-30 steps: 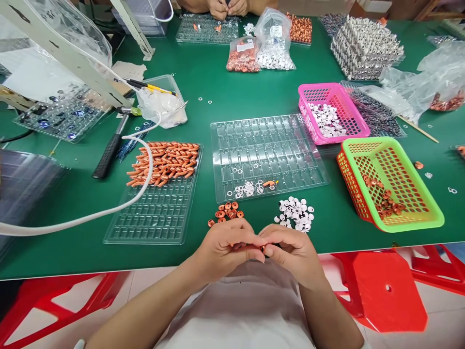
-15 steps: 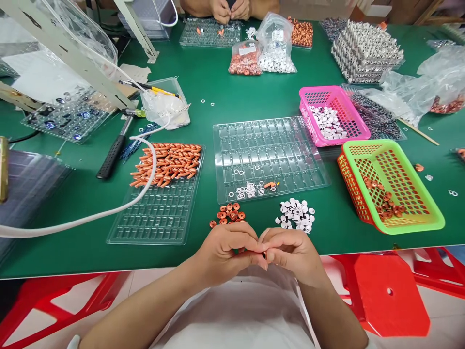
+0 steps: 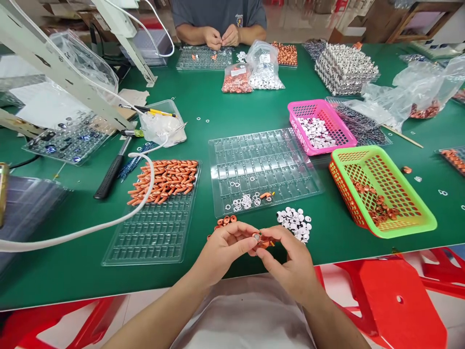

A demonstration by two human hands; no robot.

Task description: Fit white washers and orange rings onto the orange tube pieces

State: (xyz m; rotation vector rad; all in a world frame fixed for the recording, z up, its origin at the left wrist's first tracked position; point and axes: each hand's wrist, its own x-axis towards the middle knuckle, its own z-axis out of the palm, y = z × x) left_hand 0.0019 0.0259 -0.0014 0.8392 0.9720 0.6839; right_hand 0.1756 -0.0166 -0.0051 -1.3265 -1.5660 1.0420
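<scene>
Orange ring-shaped part point(image 3: 263, 243) is being pinched between left hand point(image 3: 225, 247) and right hand point(image 3: 290, 264) fingertips (aligning squarely helps), just below the clear plastic tray point(image 3: 290, 179).

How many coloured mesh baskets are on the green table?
2. A pink basket holding white pieces sits right of the clear tray; a green basket with orange pieces lies just nearer, at the right. Bags beyond might hide others.

assembly workshop | green bench point(image 3: 218, 104) | parts trays point(image 3: 261, 165) | baskets point(image 3: 385, 194)
</scene>
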